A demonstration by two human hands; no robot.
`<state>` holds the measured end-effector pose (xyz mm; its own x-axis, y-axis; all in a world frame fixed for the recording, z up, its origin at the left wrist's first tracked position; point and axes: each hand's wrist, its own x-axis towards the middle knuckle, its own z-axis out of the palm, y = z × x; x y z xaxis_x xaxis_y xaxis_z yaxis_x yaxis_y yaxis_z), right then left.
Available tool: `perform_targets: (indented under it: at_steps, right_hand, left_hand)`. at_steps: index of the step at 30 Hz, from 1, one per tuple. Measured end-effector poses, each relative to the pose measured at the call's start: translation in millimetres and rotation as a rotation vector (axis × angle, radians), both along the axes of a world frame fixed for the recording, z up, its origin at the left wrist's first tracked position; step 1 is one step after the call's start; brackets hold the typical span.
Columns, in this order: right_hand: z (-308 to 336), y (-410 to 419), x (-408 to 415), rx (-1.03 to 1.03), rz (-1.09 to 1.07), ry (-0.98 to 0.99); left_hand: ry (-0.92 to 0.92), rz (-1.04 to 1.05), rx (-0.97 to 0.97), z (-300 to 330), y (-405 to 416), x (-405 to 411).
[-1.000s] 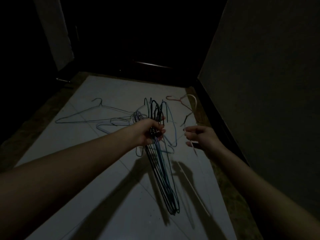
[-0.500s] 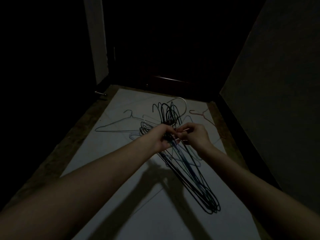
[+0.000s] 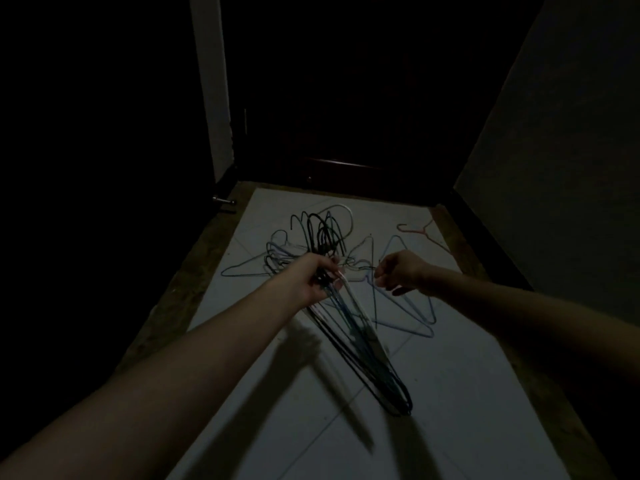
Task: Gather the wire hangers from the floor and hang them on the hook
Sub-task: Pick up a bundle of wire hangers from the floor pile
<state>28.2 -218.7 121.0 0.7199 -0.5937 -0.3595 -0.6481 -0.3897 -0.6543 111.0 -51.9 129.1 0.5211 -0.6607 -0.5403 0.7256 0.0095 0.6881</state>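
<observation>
Head view: left hand (image 3: 317, 278) grips bundle of wire hangers (image 3: 360, 327); right hand (image 3: 401, 273), fingers loosely curled, holds nothing. Blue hangers (image 3: 412, 313) lie on floor (image 3: 450, 393).

Both forearms run off the bottom edge at five and seven o'clock. The necks of the bundle of hangers (image 3: 360, 327) are hidden inside the left hand (image 3: 317, 278), and whether the curled fingers of the right hand (image 3: 401, 271) pinch a wire is too dim to tell. Toward twelve o'clock the door (image 3: 346, 98) sinks into darkness, and no hook can be made out.
</observation>
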Motion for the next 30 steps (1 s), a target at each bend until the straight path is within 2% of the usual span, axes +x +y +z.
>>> perform_targets:
  at_steps: [8, 15, 23, 26, 30]
  right_hand:
    - [-48, -76, 54, -0.125, 0.022, 0.114]
    - [-126, -113, 72, -0.133, 0.046, 0.079]
    - [-156, -168, 98, -0.204, 0.14, 0.06]
    - [-167, -190, 109, -0.148, 0.139, 0.054]
    - [-189, -213, 118, -0.016, 0.027, -0.026]
  left_hand:
    - [-0.062, 0.094, 0.026, -7, -21, 46]
    - [-0.052, 0.166, 0.142, -45, -47, 56]
    - [-0.015, 0.234, 0.166, -59, -79, 68]
    - [-0.057, 0.283, 0.178, -55, -93, 75]
    - [-0.06, 0.342, 0.167, -53, -119, 68]
